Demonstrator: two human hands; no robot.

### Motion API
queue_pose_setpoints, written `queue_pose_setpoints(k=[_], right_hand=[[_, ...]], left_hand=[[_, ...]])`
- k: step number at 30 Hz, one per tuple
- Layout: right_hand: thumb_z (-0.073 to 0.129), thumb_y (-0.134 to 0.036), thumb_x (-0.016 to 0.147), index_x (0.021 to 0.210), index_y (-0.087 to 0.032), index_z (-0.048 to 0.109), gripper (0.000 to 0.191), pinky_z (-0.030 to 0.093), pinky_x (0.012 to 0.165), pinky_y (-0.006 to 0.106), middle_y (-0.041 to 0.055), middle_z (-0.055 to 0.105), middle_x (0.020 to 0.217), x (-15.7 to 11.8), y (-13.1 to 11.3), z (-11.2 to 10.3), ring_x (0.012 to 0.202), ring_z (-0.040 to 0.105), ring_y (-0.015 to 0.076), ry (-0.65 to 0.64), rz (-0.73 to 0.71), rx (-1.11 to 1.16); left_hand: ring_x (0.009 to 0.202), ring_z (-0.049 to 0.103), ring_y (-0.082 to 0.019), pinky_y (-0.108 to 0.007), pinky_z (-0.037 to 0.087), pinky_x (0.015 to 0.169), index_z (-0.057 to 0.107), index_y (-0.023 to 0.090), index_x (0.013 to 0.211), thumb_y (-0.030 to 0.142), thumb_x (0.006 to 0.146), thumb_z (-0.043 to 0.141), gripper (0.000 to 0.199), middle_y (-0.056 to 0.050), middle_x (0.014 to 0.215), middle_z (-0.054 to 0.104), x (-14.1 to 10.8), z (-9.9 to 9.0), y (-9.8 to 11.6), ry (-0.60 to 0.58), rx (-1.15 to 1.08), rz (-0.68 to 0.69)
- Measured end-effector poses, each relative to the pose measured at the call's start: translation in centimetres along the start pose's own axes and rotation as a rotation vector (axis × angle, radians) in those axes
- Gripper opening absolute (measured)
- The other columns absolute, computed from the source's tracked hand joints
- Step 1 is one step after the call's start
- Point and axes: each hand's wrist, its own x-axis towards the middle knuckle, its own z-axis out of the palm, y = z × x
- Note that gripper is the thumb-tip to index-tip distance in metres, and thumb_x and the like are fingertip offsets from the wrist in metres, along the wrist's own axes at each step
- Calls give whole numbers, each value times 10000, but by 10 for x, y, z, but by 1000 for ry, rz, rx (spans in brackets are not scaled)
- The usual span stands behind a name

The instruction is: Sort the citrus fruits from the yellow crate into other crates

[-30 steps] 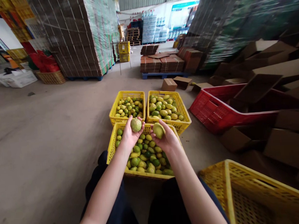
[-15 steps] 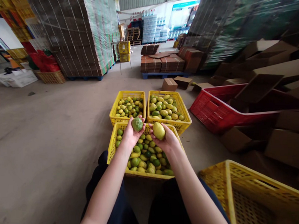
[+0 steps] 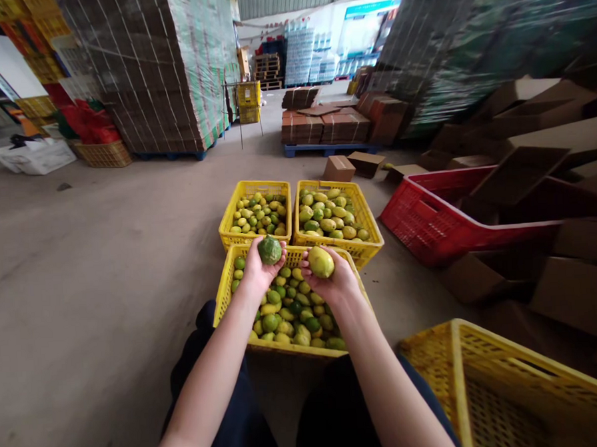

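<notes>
My left hand (image 3: 257, 274) is closed round a dark green, bumpy-skinned lemon (image 3: 270, 251). In my right hand (image 3: 340, 282), a smoother yellow lemon (image 3: 321, 262) rests against the curled fingers. Both hands are held palm-up, slightly apart, over the far part of a yellow plastic crate (image 3: 223, 295) filled with green and yellow lemons (image 3: 284, 327). Just beyond it, two more yellow crates stand side by side: the left crate (image 3: 226, 210) holds small lemons, and the right crate (image 3: 367, 214) holds larger, mostly yellow ones.
To my right are another yellow crate (image 3: 459, 375), a red crate (image 3: 418, 214) and a heap of cardboard boxes (image 3: 571, 262). Ahead, flattened cartons (image 3: 343, 126) lie on a blue pallet (image 3: 315, 150). Tall wrapped stacks (image 3: 145, 71) rise on both sides.
The green lemon has turned in my left hand and shifted slightly left. My right hand has moved a little to the right, and the yellow lemon has turned in it.
</notes>
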Motion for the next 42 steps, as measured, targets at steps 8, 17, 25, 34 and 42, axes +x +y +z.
queue_pose_setpoints(k=[8, 17, 25, 34, 42], right_hand=[[394, -196, 811, 829, -140, 562, 177, 464, 402, 213, 89, 644, 638, 0, 2, 1, 487, 560, 145, 3, -5, -3], [445, -110, 660, 809, -137, 583, 204, 580, 641, 345, 102, 663, 694, 8, 2, -7, 658, 639, 201, -42, -53, 17], [472, -191, 880, 897, -129, 584, 129, 587, 606, 261, 49, 648, 639, 5, 4, 1, 623, 644, 157, 72, -20, 98], [474, -443, 880, 875, -124, 593, 341, 534, 475, 251, 85, 668, 666, 2, 3, -1, 506, 618, 153, 46, 29, -48], [634, -309, 775, 833, -159, 578, 170, 495, 454, 221, 41, 658, 647, 4, 7, 0, 486, 605, 131, 79, -151, -197]], left_hand=[[587, 635, -135, -221, 539, 516, 610, 101, 855, 331, 892, 384, 325, -77, 707, 675, -1, -3, -1, -97, -83, -4], [861, 673, -229, -264, 577, 663, 566, 6, 1066, 206, 833, 383, 358, -157, 796, 672, -3, -1, -1, -94, -139, 22], [629, 661, -175, -216, 546, 531, 536, -13, 1135, 459, 921, 320, 562, -158, 771, 691, 7, -10, -2, -132, -50, -128], [506, 604, -145, -199, 489, 456, 581, 24, 1007, 524, 917, 262, 600, -101, 633, 654, 6, -8, -1, -94, -2, -121], [479, 571, -117, -189, 443, 448, 611, 90, 881, 529, 896, 353, 510, -56, 588, 607, 6, -4, -4, 3, 184, -23]])
